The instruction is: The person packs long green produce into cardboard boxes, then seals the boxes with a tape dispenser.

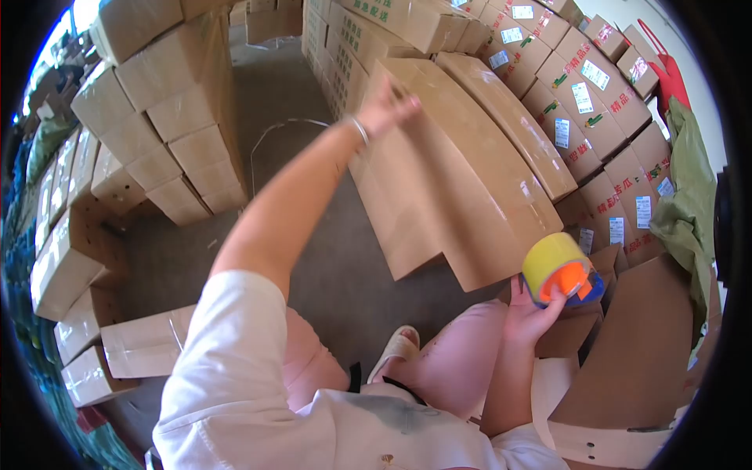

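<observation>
A long brown cardboard box lies in front of me, its side panel hanging toward the floor. My left hand is stretched over its far end, slightly blurred, with the fingers apart and bent; whether it touches the cardboard is unclear. At the near right end of the box, my right hand holds a tape dispenser with a blue frame and orange hub, carrying a yellow tape roll.
Stacked cartons rise at the left, and printed, labelled cartons at the right. Another narrow box lies beside the long one. Open cardboard flaps stand at the lower right. Grey floor shows between the stacks.
</observation>
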